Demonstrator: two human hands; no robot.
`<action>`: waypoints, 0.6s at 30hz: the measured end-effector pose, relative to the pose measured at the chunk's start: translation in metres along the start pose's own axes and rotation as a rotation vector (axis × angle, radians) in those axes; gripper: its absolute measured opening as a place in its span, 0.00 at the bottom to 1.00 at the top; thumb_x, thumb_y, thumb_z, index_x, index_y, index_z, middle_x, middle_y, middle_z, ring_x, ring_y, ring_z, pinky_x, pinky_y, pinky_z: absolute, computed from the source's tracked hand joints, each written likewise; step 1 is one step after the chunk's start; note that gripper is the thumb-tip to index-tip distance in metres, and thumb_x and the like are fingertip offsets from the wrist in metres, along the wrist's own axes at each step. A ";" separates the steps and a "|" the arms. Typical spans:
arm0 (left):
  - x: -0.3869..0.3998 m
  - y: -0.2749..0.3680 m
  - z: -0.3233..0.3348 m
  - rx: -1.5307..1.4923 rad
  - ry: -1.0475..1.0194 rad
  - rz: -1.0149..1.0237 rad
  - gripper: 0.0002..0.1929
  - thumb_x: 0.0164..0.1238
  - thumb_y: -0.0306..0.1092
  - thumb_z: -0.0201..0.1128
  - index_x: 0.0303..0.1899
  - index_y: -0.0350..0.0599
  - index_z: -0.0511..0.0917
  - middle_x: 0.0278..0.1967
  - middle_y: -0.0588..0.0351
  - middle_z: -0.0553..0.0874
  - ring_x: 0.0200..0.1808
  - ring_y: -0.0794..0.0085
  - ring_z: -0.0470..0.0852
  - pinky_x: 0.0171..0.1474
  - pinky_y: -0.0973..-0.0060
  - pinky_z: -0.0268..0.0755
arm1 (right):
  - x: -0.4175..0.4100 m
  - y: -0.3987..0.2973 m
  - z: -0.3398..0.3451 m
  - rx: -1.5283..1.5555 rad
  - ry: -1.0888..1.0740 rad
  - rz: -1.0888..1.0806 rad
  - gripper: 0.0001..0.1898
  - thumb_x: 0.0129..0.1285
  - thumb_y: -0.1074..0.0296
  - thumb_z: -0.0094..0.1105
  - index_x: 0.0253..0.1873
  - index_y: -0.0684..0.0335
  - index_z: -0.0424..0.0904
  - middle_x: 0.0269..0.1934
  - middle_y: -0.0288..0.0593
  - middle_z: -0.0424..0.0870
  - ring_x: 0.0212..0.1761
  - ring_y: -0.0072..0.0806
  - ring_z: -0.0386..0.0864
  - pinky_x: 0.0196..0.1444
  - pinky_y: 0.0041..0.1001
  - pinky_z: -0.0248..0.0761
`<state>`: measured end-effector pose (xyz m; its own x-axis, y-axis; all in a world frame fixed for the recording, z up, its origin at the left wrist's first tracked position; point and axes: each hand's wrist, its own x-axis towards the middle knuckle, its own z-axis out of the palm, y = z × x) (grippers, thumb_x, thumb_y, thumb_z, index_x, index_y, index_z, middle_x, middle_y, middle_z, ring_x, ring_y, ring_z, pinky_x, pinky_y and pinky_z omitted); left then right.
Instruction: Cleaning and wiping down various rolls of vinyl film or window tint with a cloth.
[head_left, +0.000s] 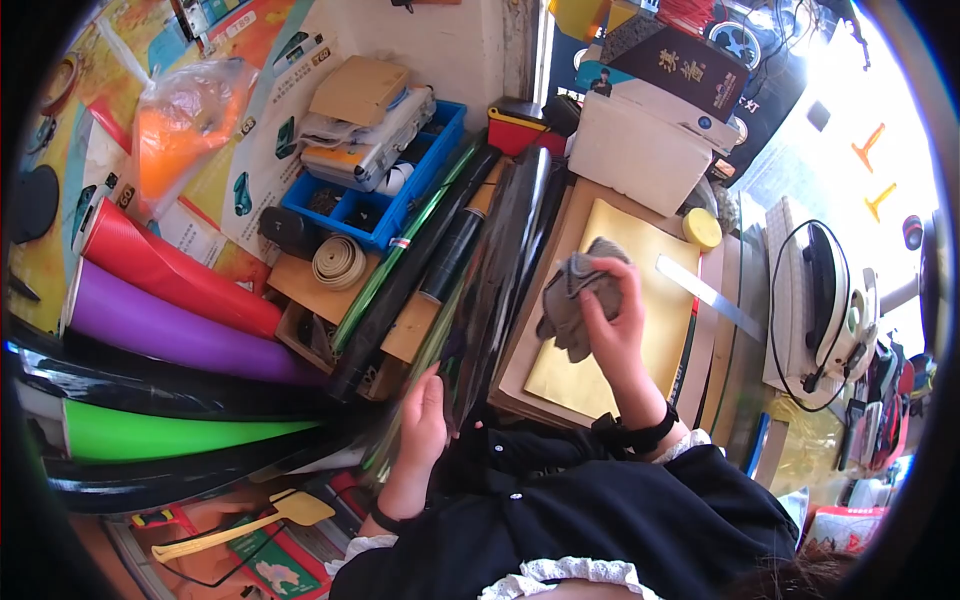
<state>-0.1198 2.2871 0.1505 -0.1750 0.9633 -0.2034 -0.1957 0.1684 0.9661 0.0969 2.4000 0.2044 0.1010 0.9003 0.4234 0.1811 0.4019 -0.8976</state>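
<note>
My right hand (619, 322) grips a crumpled grey cloth (581, 300) above a gold sheet or envelope (570, 382). That gold piece lies on a stack of brown boards (517, 367). Lower and to the left, my left hand (424, 420) is against the near ends of long film rolls, its thumb pointing up. A glossy dark film roll (517, 217) runs away from me just right of that hand. The fingers are partly hidden, so whether they close on a roll is unclear. Beside the left hand, clear greenish film (405, 427) shows.
Red (172, 262), purple (180, 322) and green rolls (172, 429) jut out leftward. Behind them sits a blue divided tray (337, 214); a coiled beige strap (339, 262) lies nearer. A steel ruler (709, 296), yellow round tub (702, 229) and corded appliance (832, 300) are at right. A yellow fly swatter (300, 508) lies lower left.
</note>
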 end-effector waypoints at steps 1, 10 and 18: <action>-0.001 0.007 0.001 -0.060 -0.031 -0.050 0.20 0.73 0.42 0.44 0.56 0.36 0.68 0.32 0.55 0.81 0.25 0.77 0.80 0.24 0.84 0.70 | 0.001 -0.009 -0.001 -0.015 0.055 -0.052 0.20 0.48 0.83 0.54 0.50 0.64 0.70 0.43 0.46 0.69 0.46 0.37 0.70 0.51 0.28 0.64; 0.006 0.007 0.024 -0.026 -0.085 0.039 0.20 0.73 0.40 0.44 0.59 0.38 0.66 0.25 0.59 0.79 0.15 0.83 0.73 0.15 0.87 0.62 | -0.038 -0.023 0.028 -0.155 -0.462 -0.701 0.28 0.45 0.82 0.57 0.56 0.64 0.69 0.40 0.47 0.76 0.36 0.38 0.75 0.34 0.31 0.72; 0.007 0.027 0.017 0.163 -0.191 0.088 0.24 0.63 0.29 0.58 0.60 0.35 0.65 0.38 0.56 0.80 0.29 0.83 0.77 0.22 0.86 0.68 | -0.041 -0.021 0.029 -0.221 -0.579 -0.743 0.30 0.39 0.75 0.63 0.55 0.63 0.71 0.42 0.41 0.76 0.35 0.32 0.74 0.35 0.27 0.72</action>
<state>-0.1100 2.3016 0.1774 0.0038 0.9951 -0.0984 -0.0271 0.0984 0.9948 0.0603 2.3594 0.2023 -0.6008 0.3957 0.6946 0.1899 0.9146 -0.3569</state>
